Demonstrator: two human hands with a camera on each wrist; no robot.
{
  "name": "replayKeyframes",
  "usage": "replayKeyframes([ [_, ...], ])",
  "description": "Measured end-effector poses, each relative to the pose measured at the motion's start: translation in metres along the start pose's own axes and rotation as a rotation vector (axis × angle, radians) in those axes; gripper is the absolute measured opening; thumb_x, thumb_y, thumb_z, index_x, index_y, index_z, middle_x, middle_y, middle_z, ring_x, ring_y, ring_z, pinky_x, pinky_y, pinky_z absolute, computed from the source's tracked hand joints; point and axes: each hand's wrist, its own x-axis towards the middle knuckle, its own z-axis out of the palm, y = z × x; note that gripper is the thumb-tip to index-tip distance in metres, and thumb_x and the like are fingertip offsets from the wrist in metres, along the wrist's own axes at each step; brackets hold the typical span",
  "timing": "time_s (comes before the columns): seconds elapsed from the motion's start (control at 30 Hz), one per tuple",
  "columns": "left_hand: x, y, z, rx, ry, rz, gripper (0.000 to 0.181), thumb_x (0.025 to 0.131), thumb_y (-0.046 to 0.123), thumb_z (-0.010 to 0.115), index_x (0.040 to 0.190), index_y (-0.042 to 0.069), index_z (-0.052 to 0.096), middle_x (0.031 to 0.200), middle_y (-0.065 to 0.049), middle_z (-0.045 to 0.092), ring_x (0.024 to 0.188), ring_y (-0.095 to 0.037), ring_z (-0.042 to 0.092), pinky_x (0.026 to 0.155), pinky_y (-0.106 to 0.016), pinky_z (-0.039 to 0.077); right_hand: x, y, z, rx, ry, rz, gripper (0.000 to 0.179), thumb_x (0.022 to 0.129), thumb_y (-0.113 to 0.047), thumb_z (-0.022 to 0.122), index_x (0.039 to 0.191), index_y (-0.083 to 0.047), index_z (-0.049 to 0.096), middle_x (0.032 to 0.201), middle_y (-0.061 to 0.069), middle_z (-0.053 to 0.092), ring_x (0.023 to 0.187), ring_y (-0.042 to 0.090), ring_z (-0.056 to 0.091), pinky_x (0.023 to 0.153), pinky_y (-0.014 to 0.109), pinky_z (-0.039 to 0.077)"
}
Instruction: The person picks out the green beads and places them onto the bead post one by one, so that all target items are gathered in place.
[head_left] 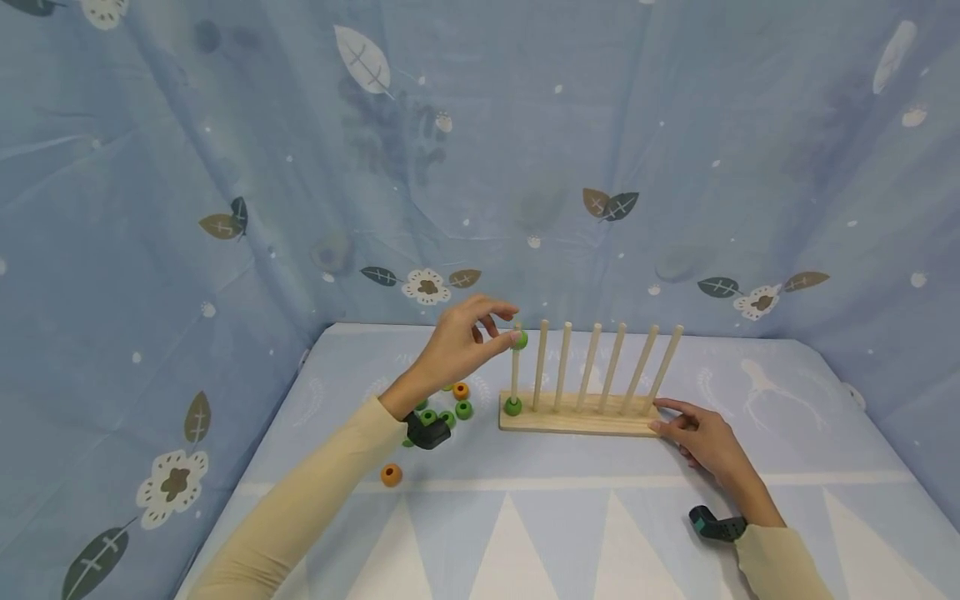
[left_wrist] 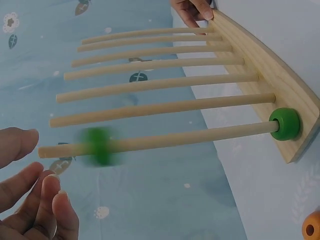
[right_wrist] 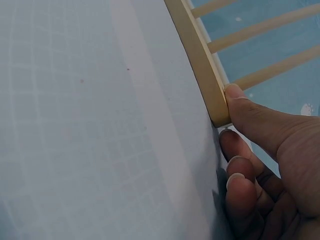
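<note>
A wooden rack (head_left: 577, 423) with a row of upright pegs stands on the table. My left hand (head_left: 459, 340) is at the top of the leftmost peg (left_wrist: 195, 137), thumb and fingertips apart around its tip. A green bead (left_wrist: 101, 146) is threaded on that peg just below the tip, blurred and clear of the fingers in the left wrist view. Another green bead (head_left: 513, 407) sits at the peg's foot. My right hand (head_left: 705, 437) grips the right end of the base, its thumb (right_wrist: 250, 107) on the wood near the last peg.
Several loose green beads (head_left: 464, 409) and an orange bead (head_left: 461, 391) lie left of the rack, partly hidden by the left wrist. Another orange bead (head_left: 391, 475) lies nearer the front. A patterned blue cloth (head_left: 480, 167) hangs behind the table.
</note>
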Motion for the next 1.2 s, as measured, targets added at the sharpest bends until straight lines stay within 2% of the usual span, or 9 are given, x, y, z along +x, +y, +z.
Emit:
replayKeyframes([
  [0.23, -0.004, -0.004, 0.000, -0.010, 0.006, -0.002, 0.030, 0.098, 0.020, 0.074, 0.127, 0.011, 0.071, 0.117, -0.008, 0.069, 0.084, -0.012, 0.060, 0.069, -0.031, 0.053, -0.001, 0.001, 0.000, 0.009, 0.003, -0.008, 0.064, 0.095, -0.045, 0.074, 0.147, -0.011, 0.057, 0.085, 0.009, 0.059, 0.060, 0.017, 0.051, 0.051, 0.031, 0.048],
  [0.4, -0.009, -0.008, 0.000, 0.003, 0.002, -0.006, 0.029, 0.098, 0.022, 0.074, 0.124, 0.010, 0.071, 0.114, -0.006, 0.069, 0.084, -0.012, 0.060, 0.068, -0.029, 0.053, 0.000, 0.001, 0.000, -0.003, 0.009, -0.001, 0.064, 0.095, -0.045, 0.074, 0.147, -0.012, 0.057, 0.085, 0.008, 0.058, 0.060, 0.017, 0.051, 0.051, 0.031, 0.048],
  [0.67, -0.022, -0.015, -0.004, 0.002, 0.020, -0.042, 0.028, 0.098, 0.022, 0.074, 0.124, 0.013, 0.071, 0.113, -0.006, 0.069, 0.084, -0.011, 0.061, 0.069, -0.039, 0.055, 0.002, 0.001, 0.001, -0.012, 0.000, -0.008, 0.064, 0.095, -0.045, 0.074, 0.147, -0.011, 0.057, 0.084, 0.008, 0.058, 0.059, 0.016, 0.051, 0.050, 0.031, 0.047],
  [0.83, -0.029, -0.020, -0.005, 0.005, 0.029, -0.067, 0.028, 0.098, 0.023, 0.074, 0.124, 0.015, 0.071, 0.112, -0.001, 0.069, 0.083, -0.011, 0.060, 0.068, -0.033, 0.054, 0.002, 0.001, -0.001, -0.005, -0.010, -0.015, 0.065, 0.095, -0.046, 0.074, 0.147, -0.011, 0.056, 0.084, 0.008, 0.057, 0.059, 0.016, 0.050, 0.050, 0.031, 0.048],
  [1.0, -0.042, -0.026, -0.007, 0.008, 0.030, -0.097, 0.028, 0.099, 0.024, 0.073, 0.125, 0.015, 0.070, 0.113, -0.003, 0.069, 0.084, -0.011, 0.059, 0.069, -0.031, 0.052, 0.001, 0.002, -0.002, 0.002, -0.027, -0.023, 0.067, 0.095, -0.047, 0.073, 0.148, -0.010, 0.055, 0.083, 0.009, 0.057, 0.058, 0.016, 0.050, 0.049, 0.031, 0.048],
  [1.2, -0.054, -0.031, -0.010, 0.019, 0.036, -0.141, 0.028, 0.097, 0.023, 0.075, 0.124, 0.015, 0.071, 0.114, -0.007, 0.069, 0.084, -0.012, 0.059, 0.069, -0.035, 0.052, 0.001, 0.003, -0.004, 0.008, -0.021, -0.043, 0.065, 0.095, -0.045, 0.074, 0.147, -0.010, 0.056, 0.083, 0.010, 0.057, 0.057, 0.016, 0.050, 0.049, 0.031, 0.048],
])
